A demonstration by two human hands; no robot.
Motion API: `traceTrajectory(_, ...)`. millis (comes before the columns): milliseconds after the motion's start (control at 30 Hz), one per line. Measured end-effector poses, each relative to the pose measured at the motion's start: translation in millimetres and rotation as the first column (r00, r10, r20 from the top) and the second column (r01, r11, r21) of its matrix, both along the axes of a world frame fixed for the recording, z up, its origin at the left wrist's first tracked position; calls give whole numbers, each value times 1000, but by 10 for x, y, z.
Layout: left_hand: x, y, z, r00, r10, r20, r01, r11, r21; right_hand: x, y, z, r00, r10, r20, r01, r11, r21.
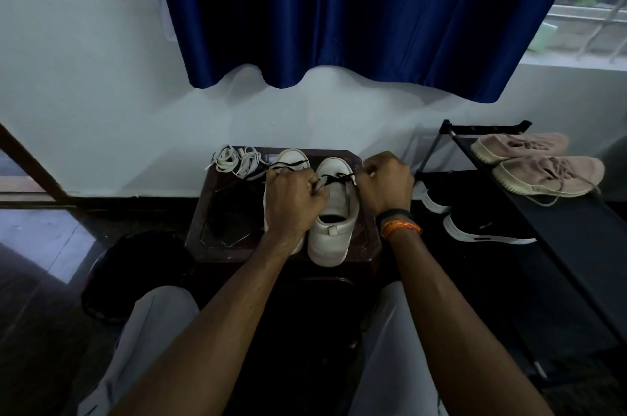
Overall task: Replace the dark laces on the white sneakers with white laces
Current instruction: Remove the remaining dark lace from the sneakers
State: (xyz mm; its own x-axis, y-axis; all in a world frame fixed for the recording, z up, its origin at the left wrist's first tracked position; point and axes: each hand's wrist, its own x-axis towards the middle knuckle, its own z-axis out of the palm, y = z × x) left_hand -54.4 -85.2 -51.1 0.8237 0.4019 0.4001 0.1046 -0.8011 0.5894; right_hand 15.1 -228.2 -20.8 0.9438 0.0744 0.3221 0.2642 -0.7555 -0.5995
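Two white sneakers sit side by side on a small dark table [368,246], toes pointing at the wall. The right sneaker [336,212] has a dark lace [334,178] across its front. The left sneaker [291,157] is mostly hidden under an arm, but its toe shows, with another dark lace [288,165] on it.

The left hand [293,193] is curled over the right sneaker, and its fingers seem to pinch one end of the lace. The right hand [385,178] is curled tight at the other side of the shoe. It looks like it holds the other lace end, but I cannot see that well.

The white laces [237,161] lie in a loose pile at the far left corner of the table, near the left sneaker's toe.

I think the dark lace is being pulled out now. If both hands pull hard, the lace could get stuck in a hole. The shoe could also slide or tip off the table edge, because its heel is close to the near side. An arm could knock the white laces onto the floor too.
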Motion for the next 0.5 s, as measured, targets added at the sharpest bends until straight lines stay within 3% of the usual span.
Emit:
traceTrajectory(67, 1, -4, -8, 1000, 3, 5, -3, 1000, -4, 29, -89, 33, 991, -117, -61, 121, 989, 81)
traceTrajectory(200, 5, -4, -11, 1000, -1, 7, 1, 1000, -10, 25, -195, 56, 984, -166, -71, 168, 986, 14)
traceTrajectory(300, -5, -9, -1, 1000, -11, 26, 11, 1000, -23, -21, -129, 80, 996, -72, -58, 68, 996, -56)
traceTrajectory(367, -12, -12, 11, 999, -10, 39, 10, 1000, -21, -36, -23, 79, 996, 81, -26, -83, 993, -87)
traceTrajectory(433, -17, -9, 17, 1000, -7, 30, 8, 1000, -7, -49, 105, 39, 973, 227, -42, -230, 955, -188)
traceTrajectory(500, -21, -10, 27, 1000, -9, 27, 9, 1000, 2, -82, 208, -26, 959, 270, -87, -283, 904, -319)
